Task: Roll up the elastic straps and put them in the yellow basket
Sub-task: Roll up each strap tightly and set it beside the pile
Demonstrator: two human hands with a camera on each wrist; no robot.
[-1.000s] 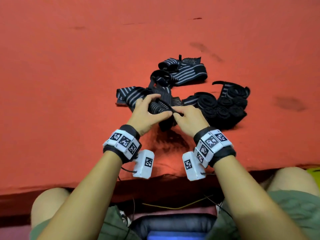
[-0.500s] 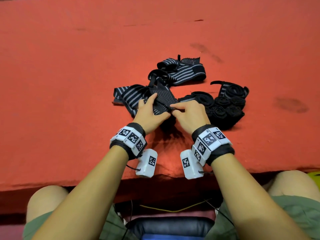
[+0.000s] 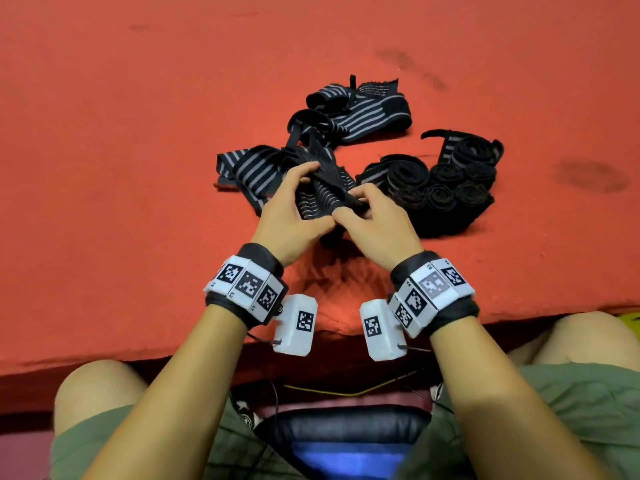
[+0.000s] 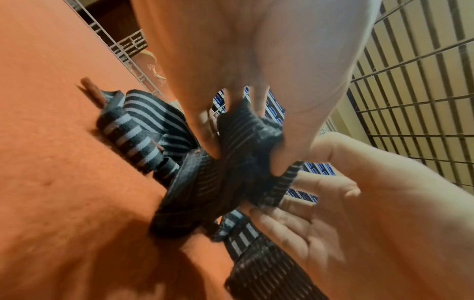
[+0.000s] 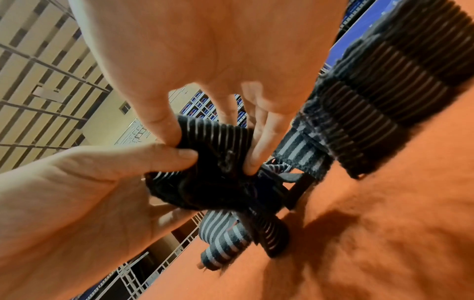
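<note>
A black elastic strap with grey stripes point(image 3: 323, 188) is held just above the red cloth, its end partly rolled. My left hand point(image 3: 294, 209) grips the roll between thumb and fingers point(image 4: 205, 130). My right hand point(image 3: 367, 216) pinches the same strap point(image 5: 218, 142) from the right, thumb and fingers curled on it. The strap's loose tail point(image 3: 249, 168) trails left on the cloth. Several rolled straps point(image 3: 446, 178) lie in a cluster to the right. A sliver of the yellow basket point(image 3: 632, 317) shows at the right edge.
More unrolled striped straps point(image 3: 360, 112) lie behind my hands on the red cloth point(image 3: 138, 168). The table's front edge point(image 3: 104, 362) runs just above my knees. A wire grid point(image 4: 423, 101) stands beyond the table.
My hands have turned the strap's end over between them and shifted slightly forward and apart. The loose tail has been drawn in a little.
</note>
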